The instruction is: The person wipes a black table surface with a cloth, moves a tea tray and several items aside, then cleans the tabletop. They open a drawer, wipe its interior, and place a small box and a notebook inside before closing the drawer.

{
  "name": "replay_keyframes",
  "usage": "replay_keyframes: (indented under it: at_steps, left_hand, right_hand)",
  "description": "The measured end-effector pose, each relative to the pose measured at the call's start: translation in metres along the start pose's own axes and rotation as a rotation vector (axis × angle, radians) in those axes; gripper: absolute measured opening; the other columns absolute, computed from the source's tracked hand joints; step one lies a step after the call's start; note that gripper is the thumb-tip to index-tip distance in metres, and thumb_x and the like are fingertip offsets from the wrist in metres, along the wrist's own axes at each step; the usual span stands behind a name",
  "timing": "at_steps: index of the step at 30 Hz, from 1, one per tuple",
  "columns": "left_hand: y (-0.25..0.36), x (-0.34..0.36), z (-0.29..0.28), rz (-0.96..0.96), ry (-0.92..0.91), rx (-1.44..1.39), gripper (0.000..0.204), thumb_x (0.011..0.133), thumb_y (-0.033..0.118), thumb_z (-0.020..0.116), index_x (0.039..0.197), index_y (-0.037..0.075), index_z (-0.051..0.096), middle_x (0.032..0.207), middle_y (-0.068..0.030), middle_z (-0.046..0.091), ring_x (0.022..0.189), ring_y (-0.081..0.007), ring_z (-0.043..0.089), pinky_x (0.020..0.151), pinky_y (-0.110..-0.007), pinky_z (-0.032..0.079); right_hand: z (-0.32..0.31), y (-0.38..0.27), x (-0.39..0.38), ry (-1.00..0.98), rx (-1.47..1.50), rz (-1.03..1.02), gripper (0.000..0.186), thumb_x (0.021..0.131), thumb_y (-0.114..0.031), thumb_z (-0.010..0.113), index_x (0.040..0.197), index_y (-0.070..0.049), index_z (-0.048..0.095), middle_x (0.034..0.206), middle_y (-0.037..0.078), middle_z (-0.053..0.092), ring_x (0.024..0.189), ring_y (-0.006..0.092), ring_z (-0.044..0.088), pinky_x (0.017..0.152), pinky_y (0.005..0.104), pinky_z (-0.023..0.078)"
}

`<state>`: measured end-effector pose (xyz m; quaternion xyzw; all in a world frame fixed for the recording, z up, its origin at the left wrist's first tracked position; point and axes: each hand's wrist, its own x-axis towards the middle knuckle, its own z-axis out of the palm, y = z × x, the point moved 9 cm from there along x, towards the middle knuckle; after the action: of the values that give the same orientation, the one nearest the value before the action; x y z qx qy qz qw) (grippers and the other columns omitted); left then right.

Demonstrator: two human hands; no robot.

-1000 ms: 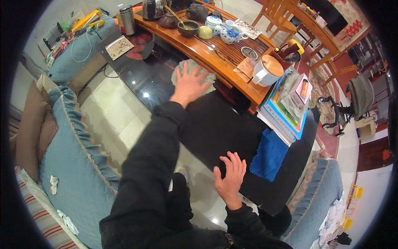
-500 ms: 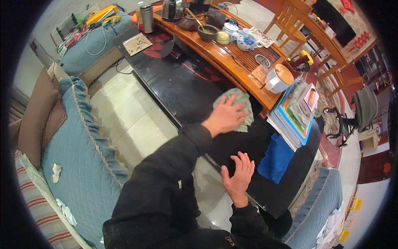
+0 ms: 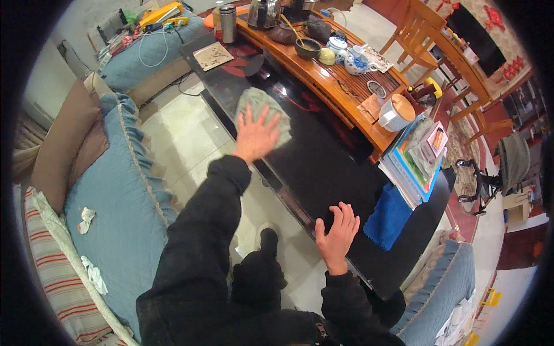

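My left hand [image 3: 255,135] lies spread on a crumpled grey-green cloth [image 3: 271,109] on the glossy black table [image 3: 323,167], near its left edge. My right hand [image 3: 337,233] is at the lower right, over the table’s near part, fingers loosely apart and empty. Just right of it is a blue cloth with zigzag edges [image 3: 385,213]. A pile of books and papers [image 3: 407,167] lies beyond that, beside a wooden tea tray [image 3: 340,86] that carries a kettle, bowls, a blue-and-white teapot [image 3: 358,64] and a lidded mug [image 3: 395,115].
A quilted blue sofa [image 3: 104,207] with brown cushions runs along the left, another seat [image 3: 435,282] stands at the lower right. A flat tile with small specks [image 3: 212,56] and a steel flask [image 3: 228,26] sit at the table’s far end. A stroller [image 3: 508,164] and wooden chairs [image 3: 415,34] are to the right.
My left hand and the grey-green cloth moved right along the table, then back leftward toward the near edge. My right hand shifted slightly rightward in the picture. The view has moved a little.
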<state>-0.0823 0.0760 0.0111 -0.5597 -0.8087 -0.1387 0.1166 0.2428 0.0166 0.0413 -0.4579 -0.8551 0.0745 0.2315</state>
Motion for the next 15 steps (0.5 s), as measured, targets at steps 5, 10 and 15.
replay_keyframes:
  at_steps: [5, 10, 15]
  left_hand:
    - [0.106, -0.100, -0.022, 0.265, -0.026, -0.150, 0.047, 0.094, 0.037, 0.054, 0.140, 0.027, 0.056, 0.152, -0.0066, 0.044, 0.144, -0.0514, 0.023, 0.114, -0.066, 0.020]
    - [0.125, -0.114, -0.031, 0.393, 0.024, -0.343, 0.050, 0.090, 0.043, 0.058, 0.138, 0.027, 0.058, 0.148, -0.0065, 0.048, 0.142, -0.0467, 0.030, 0.114, -0.062, 0.024]
    - [0.037, 0.000, -0.005, 0.137, 0.020, -0.090, 0.054, 0.094, 0.051, 0.050, 0.142, 0.027, 0.054, 0.155, -0.0075, 0.041, 0.144, -0.0478, 0.026, 0.115, -0.062, 0.020]
  right_hand:
    - [-0.002, 0.001, -0.001, 0.040, 0.022, 0.001, 0.043, 0.081, -0.028, 0.069, 0.118, -0.010, 0.057, 0.135, 0.012, 0.053, 0.135, 0.0336, 0.042, 0.114, 0.0567, 0.023]
    - [0.002, 0.006, -0.003, 0.029, 0.041, -0.003, 0.043, 0.083, -0.030, 0.069, 0.119, -0.011, 0.058, 0.136, 0.011, 0.052, 0.136, 0.0325, 0.042, 0.115, 0.0556, 0.022]
    - [0.005, 0.013, -0.005, -0.014, 0.043, 0.013, 0.042, 0.086, -0.031, 0.067, 0.121, -0.010, 0.057, 0.138, 0.012, 0.050, 0.137, 0.0325, 0.040, 0.116, 0.0529, 0.022]
